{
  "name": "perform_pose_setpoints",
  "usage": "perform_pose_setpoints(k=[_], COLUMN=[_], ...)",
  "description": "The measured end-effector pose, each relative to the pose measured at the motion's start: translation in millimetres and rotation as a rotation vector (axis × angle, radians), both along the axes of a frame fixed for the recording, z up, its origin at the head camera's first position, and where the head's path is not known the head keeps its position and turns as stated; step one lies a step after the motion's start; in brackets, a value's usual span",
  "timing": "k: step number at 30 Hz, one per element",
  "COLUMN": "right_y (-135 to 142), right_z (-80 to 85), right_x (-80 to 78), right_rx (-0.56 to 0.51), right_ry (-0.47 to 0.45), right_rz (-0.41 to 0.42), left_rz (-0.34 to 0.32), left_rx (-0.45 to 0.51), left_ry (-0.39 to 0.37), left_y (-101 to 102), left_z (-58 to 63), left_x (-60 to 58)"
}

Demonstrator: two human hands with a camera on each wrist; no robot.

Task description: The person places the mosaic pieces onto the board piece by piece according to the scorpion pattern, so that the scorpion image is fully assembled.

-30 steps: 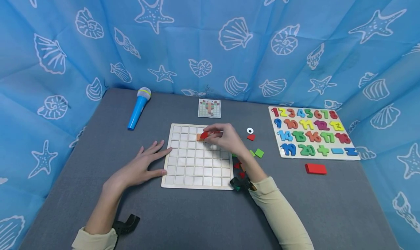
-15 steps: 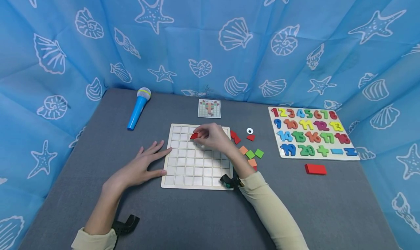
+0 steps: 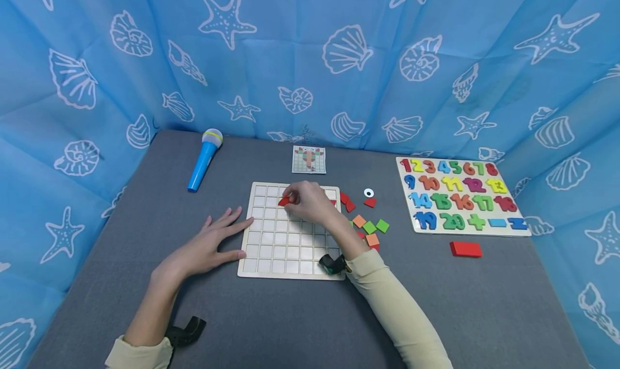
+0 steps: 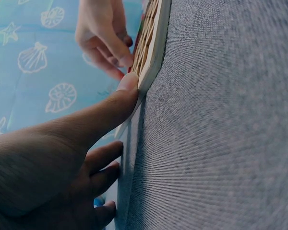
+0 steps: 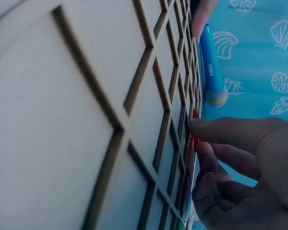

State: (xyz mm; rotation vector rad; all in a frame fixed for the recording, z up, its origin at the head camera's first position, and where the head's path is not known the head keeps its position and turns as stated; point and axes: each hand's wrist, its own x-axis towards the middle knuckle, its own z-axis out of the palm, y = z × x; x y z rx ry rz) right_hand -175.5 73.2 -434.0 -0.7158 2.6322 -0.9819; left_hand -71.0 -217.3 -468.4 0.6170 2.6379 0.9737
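A white board [image 3: 265, 239] with a raised square grid lies on the grey table. Thumb and fingers of my right hand [image 3: 310, 203] pinch a small red tile [image 3: 283, 201] over a cell in the board's upper rows. In the right wrist view the thumb presses this red tile [image 5: 195, 115] low at the grid. My left hand [image 3: 213, 242] lies spread at the board's left side, thumb and index fingertip touching its edge. The left wrist view has the thumb [image 4: 128, 82] on the rim. Another red tile [image 3: 333, 202] shows at the board's right, partly behind my right hand.
Loose red, orange and green tiles [image 3: 370, 227] lie right of the board, near a white ring-like disc [image 3: 368, 193]. A pattern card [image 3: 309, 160] is behind. A blue microphone [image 3: 205, 159] stays back left; a number puzzle [image 3: 462, 197] and red block [image 3: 466, 249] lie right.
My right hand has moved left across the board with the red tile and lowered it toward a cell. More loose tiles show at the right. The left hand has stayed put.
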Motion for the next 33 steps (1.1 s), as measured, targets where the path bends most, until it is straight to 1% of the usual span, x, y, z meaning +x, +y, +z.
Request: perform_pose_setpoints(k=[1, 3, 5, 8, 9, 10, 13, 15, 16, 17, 19, 20, 21, 25, 33], right_y=[-0.3, -0.9, -1.7, -3.3, -3.7, -4.2, -5.0, -4.9, -4.7, -4.3, -2.7, -1.5, -0.1, 7.8, 31.1], right_z=[-0.4, -1.1, -1.5, -1.5, -1.1, -0.9, -0.9, -1.3, -1.5, -1.5, -1.1, -0.7, 0.0, 1.1, 2.7], right_x=[-0.2, -0.6, -0.8, -0.8, -0.6, -0.5, -0.5, -0.5, -0.5, -0.4, 0.3, 0.6, 1.2, 3.5, 9.3], right_rx=[-0.005, -0.012, -0.017, -0.013, -0.010, -0.006, 0.006, 0.012, 0.013, 0.012, 0.005, -0.002, -0.013, -0.052, -0.123], right_ry=[-0.002, 0.001, 0.006, 0.017, 0.017, 0.019, 0.021, 0.020, 0.021, 0.019, 0.015, 0.013, 0.010, -0.003, -0.033], right_rz=[0.003, 0.009, 0.013, 0.018, 0.019, 0.022, 0.027, 0.027, 0.027, 0.027, 0.025, 0.023, 0.020, -0.004, -0.043], left_rz=[-0.001, -0.001, 0.000, 0.004, 0.006, 0.007, 0.008, 0.009, 0.011, 0.012, 0.011, 0.011, 0.010, 0.010, 0.017], left_rx=[0.001, -0.011, -0.029, -0.053, -0.055, -0.042, -0.047, -0.037, -0.039, -0.055, -0.056, -0.057, -0.065, -0.077, -0.080], left_ry=[-0.001, -0.006, -0.024, -0.050, -0.052, -0.047, -0.051, -0.045, -0.052, -0.065, -0.068, -0.069, -0.073, -0.076, -0.078], left_y=[-0.2, 0.7, 2.9, 5.6, 5.9, 5.2, 5.2, 4.3, 4.4, 5.8, 6.1, 6.3, 7.4, 8.2, 8.1], left_z=[-1.5, -0.2, 6.9, 14.5, 15.4, 12.4, 12.1, 8.6, 9.1, 13.1, 13.4, 13.5, 16.5, 17.5, 15.8], left_x=[-0.5, -0.6, 0.5, 1.6, 1.8, 1.4, 1.1, 0.2, 0.2, 0.7, 0.9, 1.0, 1.7, 1.9, 1.8])
